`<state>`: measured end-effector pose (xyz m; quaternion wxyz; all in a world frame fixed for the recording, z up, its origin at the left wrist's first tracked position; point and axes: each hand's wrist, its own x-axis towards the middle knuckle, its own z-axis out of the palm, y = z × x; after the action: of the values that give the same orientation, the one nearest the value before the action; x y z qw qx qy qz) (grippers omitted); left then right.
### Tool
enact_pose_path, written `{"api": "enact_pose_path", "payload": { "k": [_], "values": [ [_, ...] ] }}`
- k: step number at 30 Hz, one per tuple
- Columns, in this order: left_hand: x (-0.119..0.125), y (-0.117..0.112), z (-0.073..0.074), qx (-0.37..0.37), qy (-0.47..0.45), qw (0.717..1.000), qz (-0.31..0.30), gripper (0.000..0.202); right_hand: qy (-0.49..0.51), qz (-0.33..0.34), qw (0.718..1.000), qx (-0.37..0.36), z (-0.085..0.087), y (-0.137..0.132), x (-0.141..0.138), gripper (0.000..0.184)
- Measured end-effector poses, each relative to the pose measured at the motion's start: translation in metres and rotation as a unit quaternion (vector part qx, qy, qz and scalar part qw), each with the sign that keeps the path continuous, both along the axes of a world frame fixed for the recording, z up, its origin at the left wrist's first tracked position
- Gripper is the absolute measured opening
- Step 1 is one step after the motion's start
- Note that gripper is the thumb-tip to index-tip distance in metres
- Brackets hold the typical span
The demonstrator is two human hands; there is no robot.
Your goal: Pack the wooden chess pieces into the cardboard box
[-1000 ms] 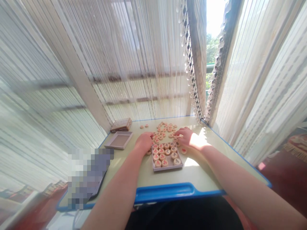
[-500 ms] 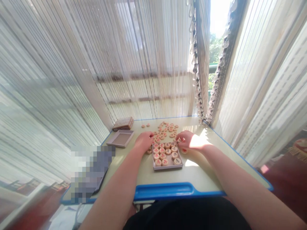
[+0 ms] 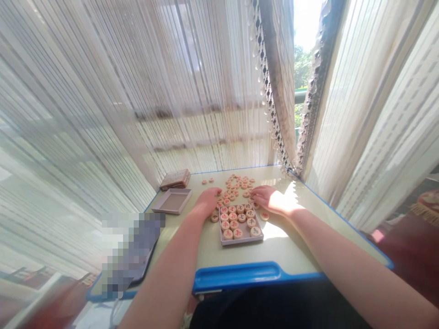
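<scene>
A shallow grey box (image 3: 241, 240) lies in the middle of the table and holds several round wooden chess pieces (image 3: 236, 218) with red or dark marks. More loose pieces (image 3: 238, 184) are scattered beyond it. My left hand (image 3: 207, 201) rests at the box's far left corner with fingers curled over loose pieces. My right hand (image 3: 269, 198) lies at the box's far right corner, fingers stretched flat toward the pieces. One piece (image 3: 264, 215) sits just right of the box.
The pale table (image 3: 291, 246) has a blue rim and a blue front groove (image 3: 236, 275). An empty grey lid (image 3: 171, 201) and a patterned box (image 3: 175, 179) sit at the back left. A blurred dark object (image 3: 132, 251) lies front left. Sheer curtains surround the table.
My right hand went from a pinch over the box's far edge to lying flatter, slightly further back. My left hand has stayed near the box's far left corner.
</scene>
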<state>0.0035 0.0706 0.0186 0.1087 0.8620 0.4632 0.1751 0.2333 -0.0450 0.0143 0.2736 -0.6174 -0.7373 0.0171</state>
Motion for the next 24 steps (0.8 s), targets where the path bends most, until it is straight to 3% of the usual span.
{"api": "enact_pose_path", "payload": {
  "k": [6, 11, 24],
  "values": [
    [-0.005, -0.002, 0.007, 0.011, 0.039, 0.999, 0.034, 0.031, -0.010, 0.006, 1.000, -0.006, -0.002, 0.001, 0.001, 0.032],
    [-0.006, -0.006, 0.011, -0.003, 0.014, 0.998, 0.059, 0.022, -0.010, 0.002, 1.000, 0.003, -0.005, 0.003, 0.000, 0.033],
    [-0.013, -0.008, 0.009, -0.072, -0.083, 0.991, 0.082, 0.030, 0.002, -0.007, 1.000, 0.021, -0.014, 0.009, 0.002, 0.030]
  ]
}}
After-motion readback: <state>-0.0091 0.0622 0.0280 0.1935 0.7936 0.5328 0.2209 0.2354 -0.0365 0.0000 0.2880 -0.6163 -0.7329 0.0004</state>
